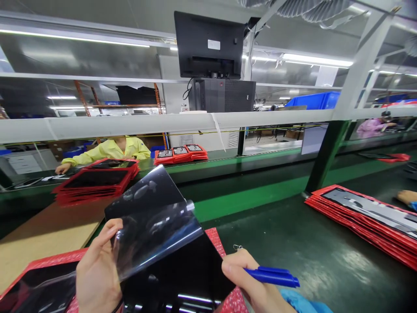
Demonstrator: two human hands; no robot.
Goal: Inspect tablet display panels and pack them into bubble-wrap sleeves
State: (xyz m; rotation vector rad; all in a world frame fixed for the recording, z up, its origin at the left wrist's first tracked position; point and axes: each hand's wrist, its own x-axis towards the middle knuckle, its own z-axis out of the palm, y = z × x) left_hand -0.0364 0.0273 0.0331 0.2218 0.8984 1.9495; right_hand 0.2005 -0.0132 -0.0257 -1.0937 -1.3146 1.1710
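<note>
A glossy black screen panel (176, 274) is tilted up in front of me. Over its face curls a clear plastic film (156, 239), lifted off the lower part. My left hand (99, 265) pinches the film's left edge between thumb and fingers. At the panel's right edge my right hand (254, 278) is closed, gripping the panel, with a blue marker pen (273, 277) sticking out of the same hand. Red bubble wrap (215, 241) shows behind and below the panel. Another dark panel (42, 287) lies on red wrap at the lower left.
A stack of panels in red sleeves (97, 182) stands at back left, near a person in yellow (112, 150). Smaller red packs (180, 154) sit behind the bench. More red sleeves (361, 221) are piled at right, near another person's hand (407, 196). A white rail (146, 124) crosses above.
</note>
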